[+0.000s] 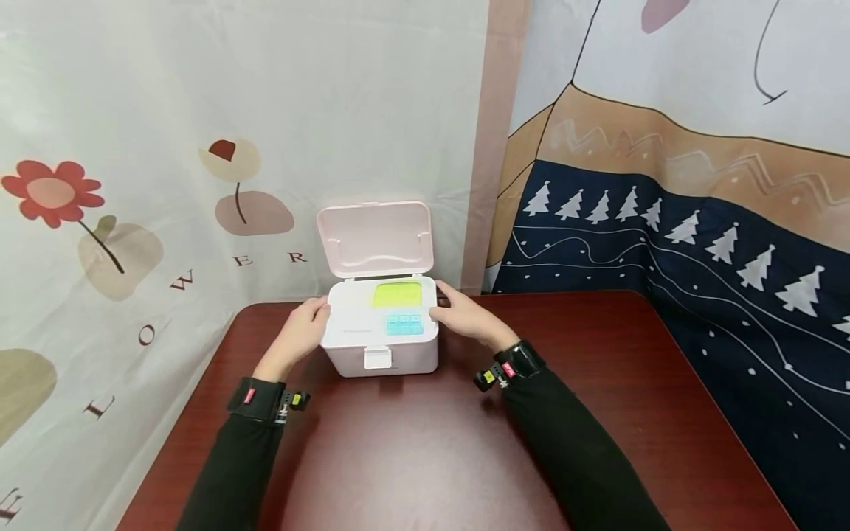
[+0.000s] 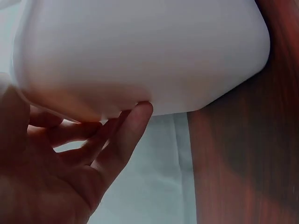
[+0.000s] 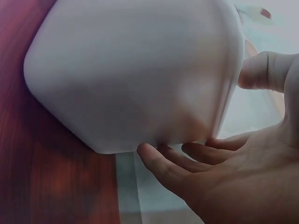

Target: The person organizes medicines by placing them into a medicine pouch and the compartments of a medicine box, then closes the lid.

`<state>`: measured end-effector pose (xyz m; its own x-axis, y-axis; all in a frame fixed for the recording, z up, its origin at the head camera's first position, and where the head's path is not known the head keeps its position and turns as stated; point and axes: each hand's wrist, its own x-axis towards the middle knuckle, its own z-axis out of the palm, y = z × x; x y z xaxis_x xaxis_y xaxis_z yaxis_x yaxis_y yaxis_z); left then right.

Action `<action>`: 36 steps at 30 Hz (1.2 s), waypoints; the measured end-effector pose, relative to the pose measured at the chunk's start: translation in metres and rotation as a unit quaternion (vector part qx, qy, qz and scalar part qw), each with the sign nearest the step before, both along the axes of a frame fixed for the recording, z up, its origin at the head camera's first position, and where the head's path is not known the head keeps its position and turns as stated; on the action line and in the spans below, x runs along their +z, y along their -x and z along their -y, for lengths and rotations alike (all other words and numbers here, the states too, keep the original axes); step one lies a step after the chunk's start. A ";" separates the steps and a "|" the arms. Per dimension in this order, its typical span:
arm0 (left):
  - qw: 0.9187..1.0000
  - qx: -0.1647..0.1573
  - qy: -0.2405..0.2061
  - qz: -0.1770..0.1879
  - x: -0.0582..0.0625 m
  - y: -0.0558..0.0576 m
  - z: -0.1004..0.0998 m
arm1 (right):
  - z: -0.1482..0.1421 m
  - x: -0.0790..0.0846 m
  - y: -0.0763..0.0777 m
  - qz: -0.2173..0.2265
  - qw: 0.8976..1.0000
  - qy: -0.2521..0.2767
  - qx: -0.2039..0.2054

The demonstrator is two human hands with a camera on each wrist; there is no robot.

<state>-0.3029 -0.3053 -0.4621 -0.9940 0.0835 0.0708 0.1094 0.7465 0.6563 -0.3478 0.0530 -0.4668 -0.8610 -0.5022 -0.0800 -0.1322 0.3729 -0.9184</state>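
A pale pink storage box point(image 1: 348, 360) stands at the far edge of the table, its hinged lid point(image 1: 378, 240) raised at the back. Inside its top are a white surface point(image 1: 352, 302), a lime-green rectangle point(image 1: 397, 294) and a light-blue gridded panel point(image 1: 404, 324). A white latch point(image 1: 378, 358) is on the front. My left hand point(image 1: 302, 332) grips the box's left side, with its fingers point(image 2: 135, 119) against the side wall. On the opposite side my right hand point(image 1: 468, 317) holds the box, thumb at the upper rim and fingers point(image 3: 161, 165) along the wall.
Below the box lies a dark red wooden table point(image 1: 398, 457). A white curtain point(image 1: 385, 96) printed with flowers and letters hangs right behind it. Farther right is a dark blue cloth point(image 1: 598, 243) with white trees. Each wrist wears a black strap with a small camera.
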 end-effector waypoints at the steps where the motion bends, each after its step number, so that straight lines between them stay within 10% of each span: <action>1: 1.000 -0.005 0.000 -0.005 -0.001 0.000 -0.005 | -0.007 0.000 -0.001 0.000 1.000 0.000 -0.004; 22: 0.982 -0.109 -0.153 0.018 -0.019 0.022 -0.106 | -0.118 -0.020 -0.006 0.025 0.988 0.147 -0.050; 36: 0.971 -0.124 -0.205 -0.008 -0.021 0.011 -0.137 | -0.150 -0.009 -0.033 0.037 0.995 0.078 -0.042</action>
<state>-0.3142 -0.1687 -0.4827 -0.9455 0.2812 0.1643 0.2654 0.3730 0.8890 -0.3150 0.2034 -0.4761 -0.8951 -0.4401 -0.0717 -0.0366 0.2327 -0.9719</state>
